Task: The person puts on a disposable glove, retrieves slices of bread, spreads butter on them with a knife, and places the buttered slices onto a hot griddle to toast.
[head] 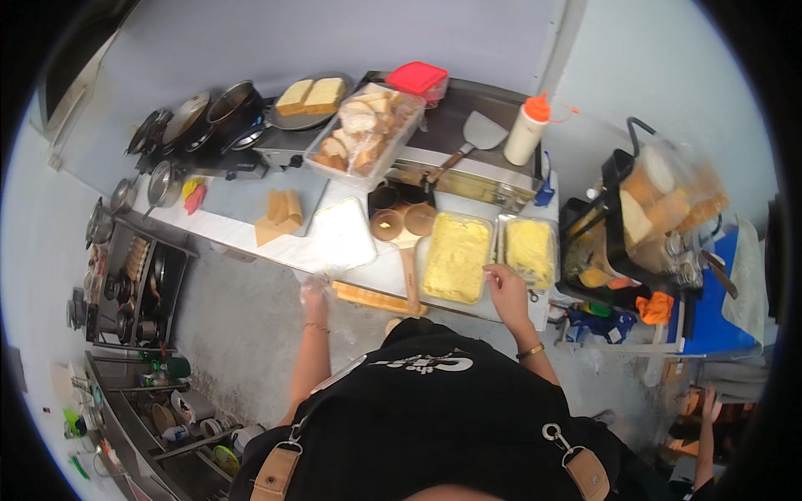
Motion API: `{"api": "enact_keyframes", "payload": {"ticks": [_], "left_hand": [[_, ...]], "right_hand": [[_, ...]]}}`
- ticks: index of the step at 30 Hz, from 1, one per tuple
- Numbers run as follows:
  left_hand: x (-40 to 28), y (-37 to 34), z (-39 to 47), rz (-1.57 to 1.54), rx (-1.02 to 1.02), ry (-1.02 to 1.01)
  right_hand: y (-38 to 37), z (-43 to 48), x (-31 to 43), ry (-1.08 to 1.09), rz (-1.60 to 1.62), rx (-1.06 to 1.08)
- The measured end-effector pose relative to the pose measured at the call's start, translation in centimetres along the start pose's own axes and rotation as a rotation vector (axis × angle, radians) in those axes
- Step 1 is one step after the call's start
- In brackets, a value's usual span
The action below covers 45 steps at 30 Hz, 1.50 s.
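Note:
My left hand (315, 294), in a clear plastic glove, is blurred beside the left end of a long yellow-brown item (369, 297) at the counter's front edge. My right hand (506, 289), bare, has its fingertips at the right rim of a clear tub of yellow mash-like food (458, 257); what they hold, if anything, is unclear. A second tub of yellow food (530, 249) stands to its right. Left of the larger tub lies a multi-cup pan (401, 219) with a wooden handle (410, 278) towards me. A white tray (343, 237) lies left of that pan.
Behind stand a tub of bread pieces (369, 128), a griddle (448, 106) with a spatula (481, 133), a squeeze bottle (527, 128) and bread slices on a pan (310, 97). Black caddies (617, 232) crowd the right. Shelves (135, 294) stand left; another person's arm (707, 432) shows lower right.

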<state>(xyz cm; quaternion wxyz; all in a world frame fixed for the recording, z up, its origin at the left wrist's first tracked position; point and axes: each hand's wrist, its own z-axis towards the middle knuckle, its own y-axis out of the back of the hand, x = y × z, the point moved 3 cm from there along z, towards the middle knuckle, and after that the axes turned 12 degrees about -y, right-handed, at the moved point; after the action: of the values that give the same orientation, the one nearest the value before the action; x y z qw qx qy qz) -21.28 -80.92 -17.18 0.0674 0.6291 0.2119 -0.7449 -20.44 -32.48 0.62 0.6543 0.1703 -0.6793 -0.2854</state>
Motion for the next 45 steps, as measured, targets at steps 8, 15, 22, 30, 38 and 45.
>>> {"api": "enact_keyframes", "payload": {"ticks": [8,15,22,30,38,45], "left_hand": [[9.5,0.1,-1.5,0.332,-0.214,0.629],[7.5,0.4,-0.7,0.963,0.130,0.439],[7.8,-1.3,-4.4,-0.102,-0.335,0.522],[16.0,-0.8,-1.5,0.094,-0.368,0.118],[4.4,-1.9,-7.9,0.054,-0.446,0.137],[-12.2,-5.4,-10.5,0.350,-0.188,-0.209]], "right_hand": [[-2.8,-2.1,2.7,-0.120,-0.034,0.108],[-1.2,-3.1,1.8,-0.145,-0.055,0.011],[0.0,-4.6,0.9,-0.169,-0.072,-0.001],[2.4,-4.5,0.0,-0.142,-0.102,-0.025],[4.5,-4.7,-1.5,-0.164,-0.104,0.002],[7.3,-3.9,-2.6,-0.098,-0.092,-0.046]]}}
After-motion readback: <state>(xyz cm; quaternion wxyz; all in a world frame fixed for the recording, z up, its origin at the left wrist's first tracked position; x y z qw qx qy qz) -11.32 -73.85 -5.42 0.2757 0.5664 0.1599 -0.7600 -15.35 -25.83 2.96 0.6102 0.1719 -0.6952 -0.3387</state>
